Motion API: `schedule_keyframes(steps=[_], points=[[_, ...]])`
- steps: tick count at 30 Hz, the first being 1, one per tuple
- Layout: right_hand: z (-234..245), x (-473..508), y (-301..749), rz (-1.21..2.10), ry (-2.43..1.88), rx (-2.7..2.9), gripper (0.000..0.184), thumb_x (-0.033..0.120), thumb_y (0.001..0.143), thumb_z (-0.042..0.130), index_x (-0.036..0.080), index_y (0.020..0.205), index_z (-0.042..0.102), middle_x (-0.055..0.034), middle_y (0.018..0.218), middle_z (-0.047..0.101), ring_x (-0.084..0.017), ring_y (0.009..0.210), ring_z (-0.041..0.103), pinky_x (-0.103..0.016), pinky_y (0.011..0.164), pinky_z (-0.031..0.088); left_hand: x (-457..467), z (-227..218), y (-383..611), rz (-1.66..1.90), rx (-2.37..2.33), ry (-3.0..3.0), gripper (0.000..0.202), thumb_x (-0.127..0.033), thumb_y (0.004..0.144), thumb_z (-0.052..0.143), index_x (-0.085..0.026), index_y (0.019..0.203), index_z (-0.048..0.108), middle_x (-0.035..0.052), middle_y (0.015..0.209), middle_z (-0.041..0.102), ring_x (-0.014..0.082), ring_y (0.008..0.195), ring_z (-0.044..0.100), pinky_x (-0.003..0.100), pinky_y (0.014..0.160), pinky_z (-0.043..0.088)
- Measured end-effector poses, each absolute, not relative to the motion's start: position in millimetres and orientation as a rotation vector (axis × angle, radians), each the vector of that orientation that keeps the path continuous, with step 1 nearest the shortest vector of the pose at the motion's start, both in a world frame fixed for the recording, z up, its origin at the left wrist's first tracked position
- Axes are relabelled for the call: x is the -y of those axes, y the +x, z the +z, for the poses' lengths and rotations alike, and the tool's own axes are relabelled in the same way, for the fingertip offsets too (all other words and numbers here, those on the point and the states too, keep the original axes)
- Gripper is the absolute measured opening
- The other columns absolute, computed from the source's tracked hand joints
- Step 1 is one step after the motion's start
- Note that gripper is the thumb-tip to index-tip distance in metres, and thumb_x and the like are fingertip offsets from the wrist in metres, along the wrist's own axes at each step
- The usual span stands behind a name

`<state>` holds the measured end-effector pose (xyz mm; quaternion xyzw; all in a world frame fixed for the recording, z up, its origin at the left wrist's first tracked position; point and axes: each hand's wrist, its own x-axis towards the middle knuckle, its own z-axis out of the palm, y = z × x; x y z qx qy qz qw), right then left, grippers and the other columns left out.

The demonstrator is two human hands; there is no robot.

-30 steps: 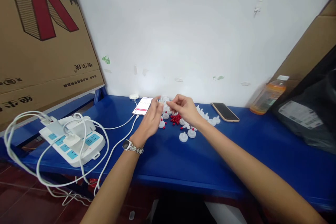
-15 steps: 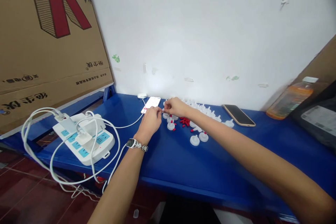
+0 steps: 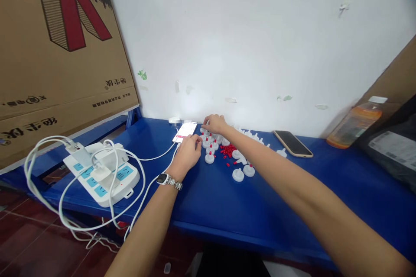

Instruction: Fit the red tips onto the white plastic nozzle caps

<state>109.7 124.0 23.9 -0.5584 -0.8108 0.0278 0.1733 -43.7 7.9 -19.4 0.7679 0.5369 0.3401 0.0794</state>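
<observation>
Several white round caps with pointed spouts, such as a white cap (image 3: 209, 158) in front, stand on the blue table; some spouts wear red tips. Beside them lies a pile of small red tips (image 3: 228, 151). My right hand (image 3: 215, 124) is over the back-left of the group, its fingers slightly apart at a white cap there, which they partly hide. My left hand (image 3: 188, 152), with a watch on the wrist, rests left of the caps. Its fingers are loosely bent and apart, and I see nothing between them.
A lit phone (image 3: 186, 132) on a cable lies behind my left hand. A power strip (image 3: 125, 184) with looping white cables sits at left. Toward the right are a dark phone (image 3: 294, 143), a bottle of orange liquid (image 3: 354, 125) and a black bag (image 3: 396, 147). A wall (image 3: 247, 43) rises behind.
My hands were together at the fingertips and have come apart. The right has moved back over the caps; the left has stayed near its place. The view has shifted slightly.
</observation>
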Motion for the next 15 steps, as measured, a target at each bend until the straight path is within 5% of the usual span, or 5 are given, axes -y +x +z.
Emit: schedule_keyframes(steps=[5,11,15], points=[[31,-115,108,0.099,-1.578,2.216,0.018,0.031,0.086,0.060,0.018,0.088,0.072,-0.0071,0.092,0.074,-0.022,0.092,0.063,-0.037,0.091,0.037,-2,-12,-44,1.128,-1.627,2.304,0.017,-0.026,0.094,0.048,-0.019,0.100,0.063,0.0104,0.102,0.062,0.0249,0.095,0.061,0.043,0.087,0.051],[37,-45,137,0.373,-1.225,1.970,0.025,0.040,0.086,0.061,0.017,0.079,0.071,-0.0030,0.076,0.071,-0.016,0.073,0.061,-0.028,0.070,0.042,13,2,-34,1.301,-1.497,2.391,0.039,-0.035,0.093,0.056,-0.023,0.129,0.051,0.0099,0.127,0.056,0.0285,0.115,0.052,0.044,0.096,0.047],[30,-1,161,0.519,-1.189,1.942,0.031,0.043,0.089,0.056,0.018,0.082,0.073,-0.0027,0.076,0.072,-0.016,0.070,0.060,-0.029,0.068,0.040,15,3,-26,1.134,-1.268,2.460,0.033,-0.040,0.096,0.051,-0.022,0.124,0.056,0.0081,0.117,0.062,0.0259,0.108,0.055,0.042,0.094,0.047]])
